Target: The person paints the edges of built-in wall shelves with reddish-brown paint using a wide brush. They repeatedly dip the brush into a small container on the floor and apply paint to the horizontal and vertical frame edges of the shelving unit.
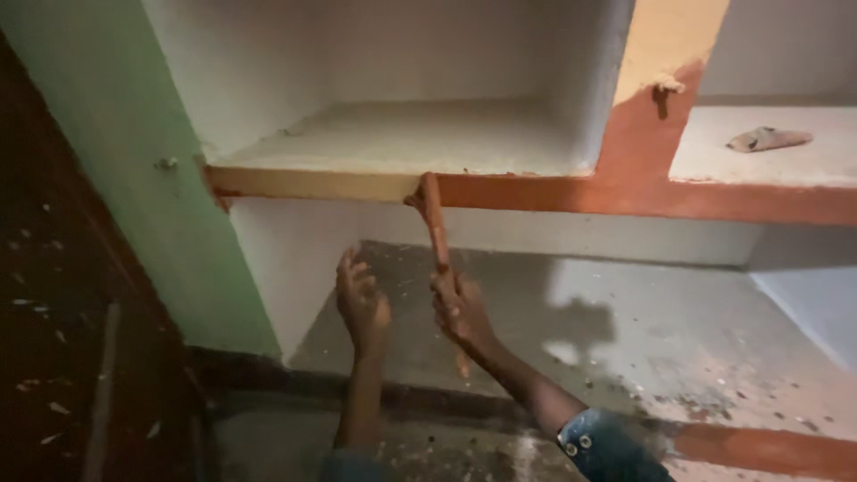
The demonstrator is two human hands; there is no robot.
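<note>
Head view looks down into a wall niche where the right hand (460,308) is clenched around the lower handle of a paintbrush (435,219), its fingers wrapped tight and smeared with the same reddish-brown colour. The brush rises straight up from that hand, and its loaded tip touches the front edge of the shelf (536,192) just above. To the right of the tip the edge is already reddish-brown; to the left it is pale yellow.

The left hand (361,303) hangs just beside the right one, fingers spread and released, holding nothing, its palm turned toward the brush handle without touching it.

Judging from its slim shape, the brush is light and stiff along the handle, with soft bristles only at the top. The handle looks coated in wet paint, so it is probably slippery; the low, full-fist hold the right hand has now seems the safest place to take it, well below the bristles. A hold nearer the tip would likely give finer control but more mess.

Farther up and to the right of the hands, a partly painted upright post (656,98) divides the niche, and a crumpled rag (768,138) lies on the shelf top beyond it. Below the hands, the grey floor of the lower niche (625,330) shows paint splashes.
</note>
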